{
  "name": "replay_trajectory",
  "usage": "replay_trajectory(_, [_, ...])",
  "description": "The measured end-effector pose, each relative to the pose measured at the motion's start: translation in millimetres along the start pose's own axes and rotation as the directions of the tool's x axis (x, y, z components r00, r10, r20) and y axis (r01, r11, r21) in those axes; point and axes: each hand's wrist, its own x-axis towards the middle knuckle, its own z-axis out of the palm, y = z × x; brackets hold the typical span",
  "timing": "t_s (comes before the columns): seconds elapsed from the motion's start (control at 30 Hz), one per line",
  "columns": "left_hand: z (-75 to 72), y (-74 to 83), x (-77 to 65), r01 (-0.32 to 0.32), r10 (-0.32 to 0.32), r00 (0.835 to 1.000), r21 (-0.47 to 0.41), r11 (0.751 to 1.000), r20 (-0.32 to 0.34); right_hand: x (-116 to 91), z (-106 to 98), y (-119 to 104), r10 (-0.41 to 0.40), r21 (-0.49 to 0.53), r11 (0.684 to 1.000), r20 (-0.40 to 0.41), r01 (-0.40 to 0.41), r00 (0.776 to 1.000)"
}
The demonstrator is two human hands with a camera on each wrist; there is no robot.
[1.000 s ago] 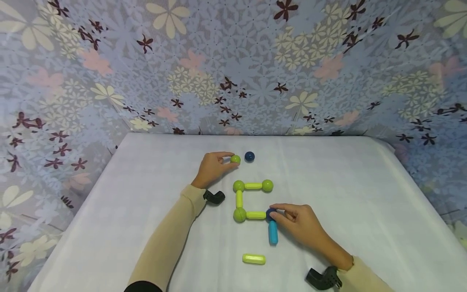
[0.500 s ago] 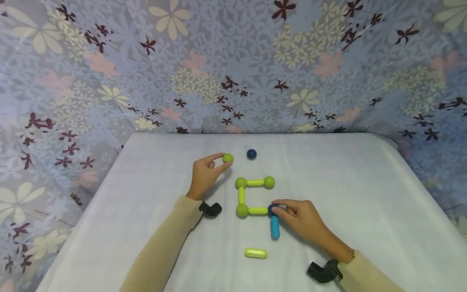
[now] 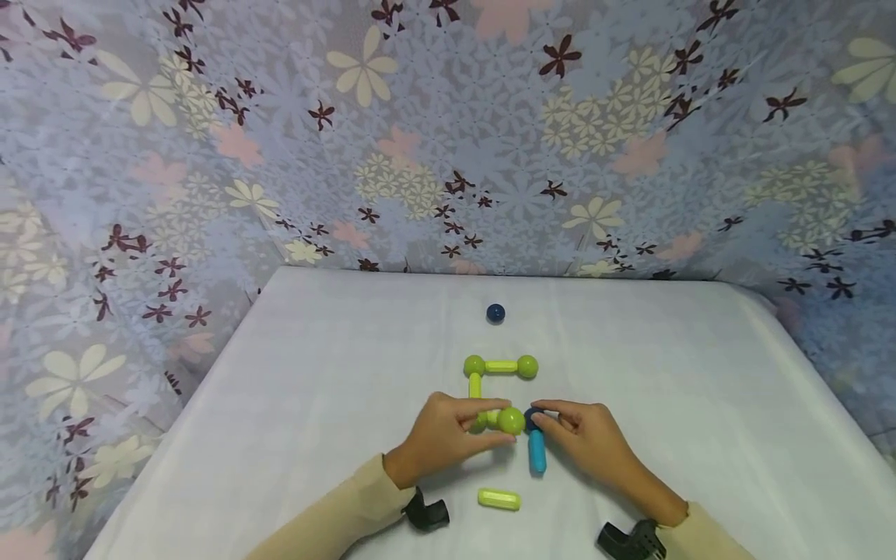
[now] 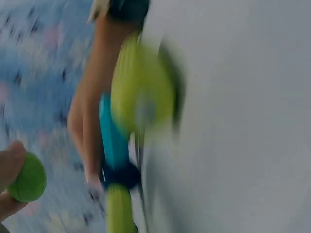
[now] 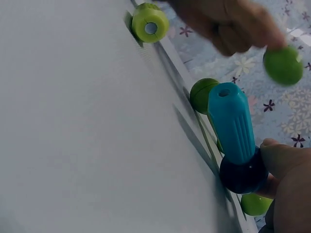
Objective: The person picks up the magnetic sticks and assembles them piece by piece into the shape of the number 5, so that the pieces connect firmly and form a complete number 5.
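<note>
My left hand pinches a green ball between thumb and fingertips, raised above a green rod of the joined shape. With thumb and fingers my right hand grips a dark blue ball at the shape's near right corner. A light blue rod sticks out of that ball toward me; its bare end shows a hole in the right wrist view. The shape's green rods link green balls, and its near left ball is partly covered by my left fingers.
A loose green rod lies on the white cloth nearer me. Farther back sits a loose dark blue ball. A flowered cloth hangs behind the table's far edge.
My left hand has carried the green ball from the far side of the table toward me and right, close to my right hand. The right hand keeps its grip on the dark blue ball.
</note>
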Motion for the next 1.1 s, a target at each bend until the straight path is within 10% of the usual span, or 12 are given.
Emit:
replay_trajectory(0.23, [28.0, 33.1, -4.1, -0.253, 0.223, 0.959, 0.167, 0.953, 0.177, -1.3, -2.1, 3.6, 0.002, 0.015, 1.000, 0.006, -0.002, 1.000])
replay_trajectory(0.53, [35.1, 30.5, -8.5, -0.150, 0.107, 0.945, 0.120, 0.981, 0.310, -0.4, -3.0, 2.0, 0.006, 0.003, 1.000, -0.004, -0.006, 1.000])
replay_trajectory(1.1, [38.4, 19.9, -15.6, -0.110, 0.079, 0.940, 0.074, 0.991, 0.332, -0.5, 0.8, 0.6, -0.016, -0.002, 1.000, -0.018, 0.016, 1.000])
